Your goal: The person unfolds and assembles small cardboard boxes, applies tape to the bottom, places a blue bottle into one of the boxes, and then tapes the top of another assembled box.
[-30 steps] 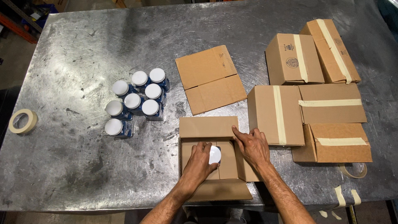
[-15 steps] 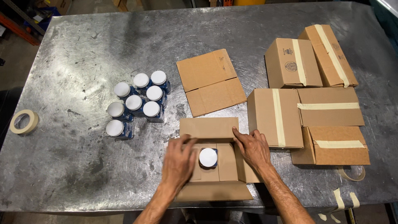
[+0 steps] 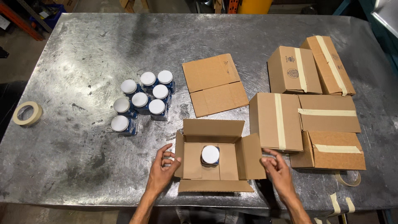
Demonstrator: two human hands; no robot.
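Note:
An open cardboard box sits near the table's front edge with all flaps spread out. One blue jar with a white lid stands upright in the middle of it. My left hand rests against the box's left flap with fingers curled. My right hand hovers just right of the right flap, fingers loosely bent, holding nothing. Several more white-lidded blue jars stand grouped to the upper left of the box.
A flattened cardboard box lies behind the open box. Several taped, closed boxes are stacked at the right. A roll of masking tape lies at the left edge, another roll and tape strips at the right front.
Both hands have drawn out of the box to its sides. The jar now stands alone inside, and the right flap lies spread open.

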